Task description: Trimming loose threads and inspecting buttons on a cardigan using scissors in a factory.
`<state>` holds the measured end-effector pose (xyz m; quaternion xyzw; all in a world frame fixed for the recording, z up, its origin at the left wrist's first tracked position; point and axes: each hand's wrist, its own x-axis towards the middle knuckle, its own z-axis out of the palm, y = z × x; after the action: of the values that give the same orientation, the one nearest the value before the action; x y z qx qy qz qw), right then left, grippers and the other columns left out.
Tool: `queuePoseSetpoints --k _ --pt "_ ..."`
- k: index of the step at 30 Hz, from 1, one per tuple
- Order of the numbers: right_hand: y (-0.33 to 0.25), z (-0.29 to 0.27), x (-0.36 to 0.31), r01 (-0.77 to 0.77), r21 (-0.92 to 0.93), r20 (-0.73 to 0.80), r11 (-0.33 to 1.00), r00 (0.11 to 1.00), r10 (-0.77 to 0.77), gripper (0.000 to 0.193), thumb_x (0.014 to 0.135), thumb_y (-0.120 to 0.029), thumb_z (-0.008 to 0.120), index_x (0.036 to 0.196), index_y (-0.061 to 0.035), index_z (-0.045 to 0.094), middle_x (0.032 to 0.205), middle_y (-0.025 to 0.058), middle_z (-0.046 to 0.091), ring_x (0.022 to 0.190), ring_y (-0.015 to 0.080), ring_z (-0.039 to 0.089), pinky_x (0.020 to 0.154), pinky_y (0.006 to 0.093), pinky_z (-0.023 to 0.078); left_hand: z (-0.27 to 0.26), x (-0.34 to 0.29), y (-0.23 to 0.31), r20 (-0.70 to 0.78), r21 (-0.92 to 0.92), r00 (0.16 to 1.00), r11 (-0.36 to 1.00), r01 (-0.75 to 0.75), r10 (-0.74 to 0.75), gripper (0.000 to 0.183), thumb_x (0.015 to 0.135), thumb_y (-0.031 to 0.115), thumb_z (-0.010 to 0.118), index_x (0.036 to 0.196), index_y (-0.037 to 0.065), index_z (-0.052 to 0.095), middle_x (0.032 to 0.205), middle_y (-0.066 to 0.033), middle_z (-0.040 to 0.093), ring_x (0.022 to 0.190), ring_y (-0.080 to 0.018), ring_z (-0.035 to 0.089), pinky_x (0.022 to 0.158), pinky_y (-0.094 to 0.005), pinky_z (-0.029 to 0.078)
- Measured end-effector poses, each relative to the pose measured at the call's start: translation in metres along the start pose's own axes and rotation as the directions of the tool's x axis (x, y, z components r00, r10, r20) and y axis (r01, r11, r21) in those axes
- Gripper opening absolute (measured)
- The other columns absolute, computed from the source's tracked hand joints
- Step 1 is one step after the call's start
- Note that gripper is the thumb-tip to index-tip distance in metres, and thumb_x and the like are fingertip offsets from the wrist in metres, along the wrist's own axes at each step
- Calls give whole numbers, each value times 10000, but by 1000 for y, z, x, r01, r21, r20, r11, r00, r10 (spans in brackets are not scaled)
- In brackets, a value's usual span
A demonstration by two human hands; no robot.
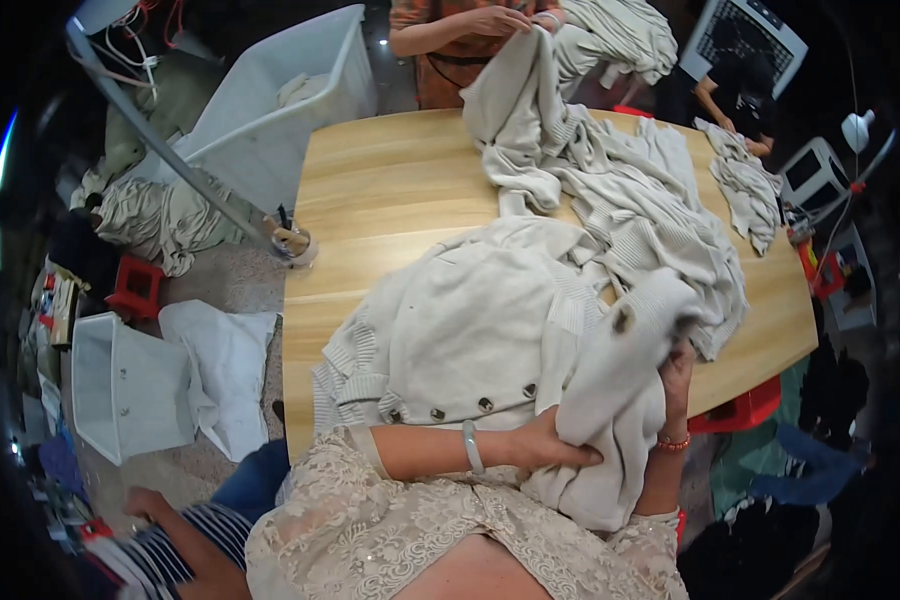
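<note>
Pale wood-grain surface (390,190) occupies the middle of a crowded workroom, whose outer edges are lost in the dark fisheye rim. Across it, a co-worker (440,60) handles knitwear; the head is cut off by the upper edge.

Item under examination: a cream knit piece (610,420), located at the near right edge of the surface. Its long axis slants from the wearer's front up and away to the right, the upper end folded over. One dark spot (622,320) near that end cannot be identified. Whether the piece joins the buttoned cardigan (470,310) beside it cannot be determined; the cardigan's button row runs left to right, facing the wearer.

Hands: the left hand (553,443) grips the lower portion, thumb on top. The right hand (678,372) is against the far right side, its fingers largely hidden and blurred; their closure cannot be told.
</note>
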<state>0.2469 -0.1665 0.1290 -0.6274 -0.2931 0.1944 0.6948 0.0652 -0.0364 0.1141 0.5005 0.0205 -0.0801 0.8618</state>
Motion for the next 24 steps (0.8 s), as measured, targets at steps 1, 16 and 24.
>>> queuePoseSetpoints --k 1,16,24 --pt "-1 8 13 -137 -73 -33 988 990 134 322 938 -101 559 1237 5 502 1049 52 630 897 113 590 812 263 483 -8 2 -1 -46 -102 999 995 5 -10 668 761 163 769 1326 0 451 1232 -104 570 1138 -197 526 977 -333 433" --pt "46 28 0 -561 -13 478 828 724 498 554 905 -105 566 1398 53 368 1336 84 511 1201 138 490 1022 284 384 -104 -16 -1 -263 -609 942 793 7 -210 409 879 159 581 1211 -73 524 1121 -173 634 996 -252 649 907 -365 525" --pt "41 37 -10 -461 77 269 884 863 427 443 844 -188 664 1202 58 575 1117 53 636 1001 115 575 882 274 462 -61 -16 -20 -17 -706 969 689 162 -246 559 843 116 680 1337 -3 447 1267 -144 566 1141 -261 579 992 -393 473"
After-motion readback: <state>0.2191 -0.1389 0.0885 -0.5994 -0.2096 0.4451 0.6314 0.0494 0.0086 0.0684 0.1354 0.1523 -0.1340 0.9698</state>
